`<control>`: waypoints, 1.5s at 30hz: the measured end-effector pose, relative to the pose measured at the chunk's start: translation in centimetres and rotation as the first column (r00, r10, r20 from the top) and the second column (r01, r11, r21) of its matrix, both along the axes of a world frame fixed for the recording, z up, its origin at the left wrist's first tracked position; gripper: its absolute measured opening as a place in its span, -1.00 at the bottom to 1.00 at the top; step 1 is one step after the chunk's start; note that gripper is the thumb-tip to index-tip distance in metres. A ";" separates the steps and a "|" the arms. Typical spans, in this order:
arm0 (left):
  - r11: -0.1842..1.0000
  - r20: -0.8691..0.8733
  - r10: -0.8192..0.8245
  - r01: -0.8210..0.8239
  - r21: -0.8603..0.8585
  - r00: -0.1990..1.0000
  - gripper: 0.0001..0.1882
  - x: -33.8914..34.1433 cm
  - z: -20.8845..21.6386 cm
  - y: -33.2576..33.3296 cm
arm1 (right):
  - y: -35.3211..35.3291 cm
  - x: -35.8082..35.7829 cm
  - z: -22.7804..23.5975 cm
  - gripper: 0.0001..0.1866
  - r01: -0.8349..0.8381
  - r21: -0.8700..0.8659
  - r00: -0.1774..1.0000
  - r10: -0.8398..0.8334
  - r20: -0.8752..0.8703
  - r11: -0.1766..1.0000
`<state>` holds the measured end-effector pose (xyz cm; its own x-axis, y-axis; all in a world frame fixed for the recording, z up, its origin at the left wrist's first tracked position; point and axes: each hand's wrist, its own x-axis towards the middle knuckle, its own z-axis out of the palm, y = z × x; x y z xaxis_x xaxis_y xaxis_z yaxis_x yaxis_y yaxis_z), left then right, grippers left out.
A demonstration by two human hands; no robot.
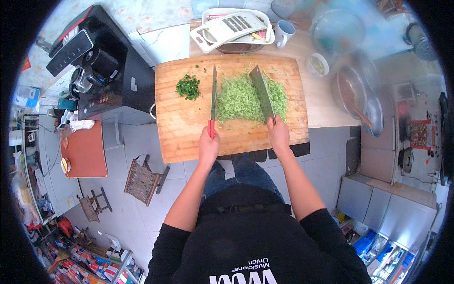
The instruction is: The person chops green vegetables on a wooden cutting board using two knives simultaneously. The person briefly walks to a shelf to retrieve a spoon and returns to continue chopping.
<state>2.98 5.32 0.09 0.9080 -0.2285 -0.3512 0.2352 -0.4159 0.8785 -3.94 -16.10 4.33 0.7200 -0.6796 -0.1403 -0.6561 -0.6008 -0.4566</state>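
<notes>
One heap (239, 102) of shreds, steel beside and across it

The pale green heap sits on the board (182, 130), right of its middle. The left hand (208, 146) keeps its grip wrapped round the red handle of the left knife (213, 97), whose blade stands nearly edge-on at the heap's left side. The right hand (279, 135) has its grip closed round the right knife (262, 92), its blade tilted across the heap; its handle is mostly hidden.

A stroke drifting right could bring the left blade close to the right fingers. A hard push could throw shreds off the board, and drifting left could drag them into the herbs (188, 87). The board seems to overhang the bench (324, 103) on the near side, so heavy pressure there might tip it.

Beyond the far edge, a tray (269, 28) with a grater (231, 28) and a mug (284, 33) crowd the blades' forward reach. A black machine (135, 78) blocks the left. Rightward, past some bare bench, stand a bowl (318, 65) and a steel basin (349, 87), both hazy.
</notes>
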 end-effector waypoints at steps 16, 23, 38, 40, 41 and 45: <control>0.999 -0.055 0.032 -0.034 -0.027 0.998 -0.92 0.0 -0.2 0.0 | -1.5 0.1 1.3 -0.74 0.036 0.035 0.999 -0.036 0.007 0.999; 0.998 -0.051 0.049 -0.051 -0.031 0.997 -0.92 -0.1 -0.1 -0.2 | -1.9 -1.1 -0.1 -0.74 0.015 -0.003 0.999 -0.014 0.043 1.000; 0.993 0.079 0.076 -0.068 -0.100 0.994 -0.94 -0.4 -1.8 0.1 | -2.3 -1.4 -0.5 -0.74 0.118 -0.082 0.992 -0.122 -0.043 0.990; 0.993 0.015 0.087 -0.086 -0.085 0.996 -0.94 -0.4 -1.1 0.2 | -1.0 -0.4 0.5 -0.72 0.077 0.103 0.982 -0.094 0.164 0.992; 0.994 0.013 0.081 -0.080 -0.081 0.997 -0.94 -0.4 -1.0 0.3 | -0.7 0.0 1.3 -0.73 0.073 0.117 0.982 -0.092 0.167 0.990; 0.997 0.019 0.053 -0.052 -0.055 0.998 -0.94 -0.2 -0.5 0.1 | 0.1 0.8 1.7 -0.75 0.041 0.083 0.988 -0.053 0.146 0.996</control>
<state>2.78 5.40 -0.39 0.9261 -0.1983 -0.3211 0.2375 -0.3549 0.9042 -3.17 -16.01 6.00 0.7042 -0.7043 -0.0899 -0.6046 -0.5284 -0.5960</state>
